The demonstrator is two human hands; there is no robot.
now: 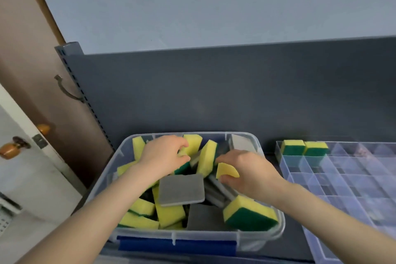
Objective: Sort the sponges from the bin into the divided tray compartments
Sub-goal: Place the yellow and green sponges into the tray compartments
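A clear plastic bin (214,239) in front of me holds several yellow-and-green sponges and grey sponges. My left hand (165,154) is inside the bin at the back, fingers curled round a yellow-and-green sponge (192,143). My right hand (246,171) is over the bin's right side and grips another yellow sponge (226,171) between thumb and fingers. A flat grey sponge (182,188) lies on top in the middle. The clear divided tray (351,180) stands to the right, with two yellow-and-green sponges (304,148) in its far-left compartments.
A dark grey panel (214,92) rises right behind the bin and tray. The bin has a blue latch (177,244) on its near rim. To the left are a brown wall and a white door with orange knobs (8,149).
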